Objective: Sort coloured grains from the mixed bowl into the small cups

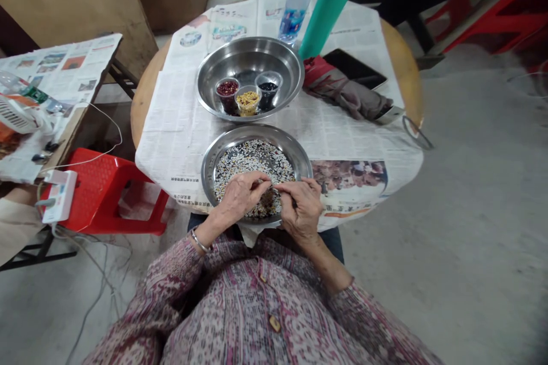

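Both of my hands are over a steel dish (pixel 208 171) in front of me, which holds a spread of mixed white, dark and yellow grains and beans (pixel 252 157). My left hand (pixel 244 195) has its thumb and fingers pinched together above the grains; whatever lies in the pinch is too small to name. Close to its fingertips, my right hand (pixel 303 208) is curled with thumb and index finger drawn together, its contents hidden. Beyond the dish, a larger steel basin (pixel 252 48) holds clear cups of dark red beans (pixel 227 89), yellow beans (pixel 248 101) and black beans (pixel 268 86).
Newspaper (pixel 166 125) covers the round table. A folded umbrella (pixel 346 88), a dark phone or tablet (pixel 355 68), a water bottle (pixel 297 3) and a tall green object (pixel 331 3) stand or lie behind. A red stool (pixel 98 194) with a power strip (pixel 60 197) is at left.
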`<state>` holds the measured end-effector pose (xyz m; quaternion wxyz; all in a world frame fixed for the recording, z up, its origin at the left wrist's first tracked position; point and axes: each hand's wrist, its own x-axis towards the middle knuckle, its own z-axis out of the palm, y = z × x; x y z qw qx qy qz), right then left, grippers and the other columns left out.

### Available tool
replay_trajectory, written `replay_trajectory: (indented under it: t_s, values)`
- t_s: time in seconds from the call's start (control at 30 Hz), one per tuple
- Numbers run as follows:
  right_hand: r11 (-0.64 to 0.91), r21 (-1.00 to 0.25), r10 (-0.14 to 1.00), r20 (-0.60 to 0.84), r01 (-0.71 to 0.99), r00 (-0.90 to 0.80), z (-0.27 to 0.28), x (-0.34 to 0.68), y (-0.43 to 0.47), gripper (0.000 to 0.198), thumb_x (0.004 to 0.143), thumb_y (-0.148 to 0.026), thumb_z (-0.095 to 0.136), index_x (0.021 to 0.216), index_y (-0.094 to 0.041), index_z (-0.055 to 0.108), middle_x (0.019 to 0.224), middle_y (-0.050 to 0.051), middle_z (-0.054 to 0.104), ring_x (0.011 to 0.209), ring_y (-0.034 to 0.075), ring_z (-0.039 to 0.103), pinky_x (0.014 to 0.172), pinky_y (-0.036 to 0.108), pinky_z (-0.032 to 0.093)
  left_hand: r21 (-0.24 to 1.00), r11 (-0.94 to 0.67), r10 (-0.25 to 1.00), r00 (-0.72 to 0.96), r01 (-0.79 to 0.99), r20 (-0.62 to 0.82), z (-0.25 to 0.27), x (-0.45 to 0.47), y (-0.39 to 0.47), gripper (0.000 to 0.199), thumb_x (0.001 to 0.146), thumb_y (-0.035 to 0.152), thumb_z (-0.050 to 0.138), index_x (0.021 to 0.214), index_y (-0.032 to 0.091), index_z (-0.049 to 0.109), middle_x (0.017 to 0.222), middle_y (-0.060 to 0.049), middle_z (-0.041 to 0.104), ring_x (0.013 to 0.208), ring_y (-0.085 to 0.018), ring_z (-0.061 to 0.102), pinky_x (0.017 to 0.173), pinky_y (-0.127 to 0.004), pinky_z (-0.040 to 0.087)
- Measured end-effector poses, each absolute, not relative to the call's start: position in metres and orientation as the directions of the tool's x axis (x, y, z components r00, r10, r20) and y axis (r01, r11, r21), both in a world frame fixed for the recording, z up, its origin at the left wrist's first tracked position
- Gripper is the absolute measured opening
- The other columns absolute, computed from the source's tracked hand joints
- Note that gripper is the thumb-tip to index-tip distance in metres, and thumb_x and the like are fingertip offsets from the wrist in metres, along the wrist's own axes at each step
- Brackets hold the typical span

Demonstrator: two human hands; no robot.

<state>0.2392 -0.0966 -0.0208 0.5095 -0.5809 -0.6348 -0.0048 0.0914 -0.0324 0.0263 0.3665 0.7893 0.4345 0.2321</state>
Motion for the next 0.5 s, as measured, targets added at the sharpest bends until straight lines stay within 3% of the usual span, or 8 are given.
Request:
replay_trajectory:
  t_s: [0.5]
  values:
    - [0.313,-0.598,0.745,0.637,0.738,0.200,-0.0187,0.2406,-0.0973,0.022,0.083,-0.008,0.054,0.087,-0.025,0.068,0.080,-0.002,0.074,0.074,0.015,0.068,0.096,0.039,0.044,0.744,-0.417,0.830,0.552,0.522,0.077,0.0288,0.0928,-0.0349,0.012,0.095,0.022,0.058,0.099,0.021,0.069,0.095,-0.003,0.075,0.083,-0.016,0.069,0.084,-0.031,0.055]
